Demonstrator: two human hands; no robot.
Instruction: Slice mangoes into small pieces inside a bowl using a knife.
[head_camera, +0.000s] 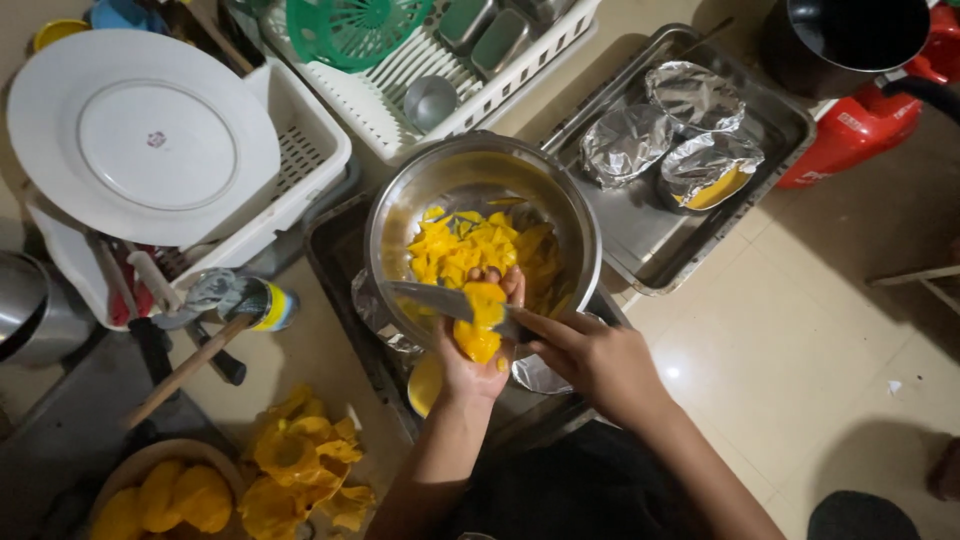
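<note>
**Item counts, head view**

Hands: 2, left hand (478, 362) and right hand (590, 360).
Knife (440, 300): 1.
Peeled mango (480, 320) in hand: 1.
Steel bowl (560, 200) with cut mango pieces: 1; pieces heaped, not countable.
Foil cups (695, 95) on the upper tray: 3.
Steel trays (770, 120): 2, one upper right, one under the bowl.
White plate (140, 130): 1.
White racks (310, 140): 2.
Green basket (350, 30): 1.
Dark pot (850, 40): 1.
Red container (860, 125): 1.
Wooden bowl (160, 455) of whole peeled mangoes: 1; two or three fruits show, cut off by the frame edge.
Peel heap (300, 465): 1.
</note>
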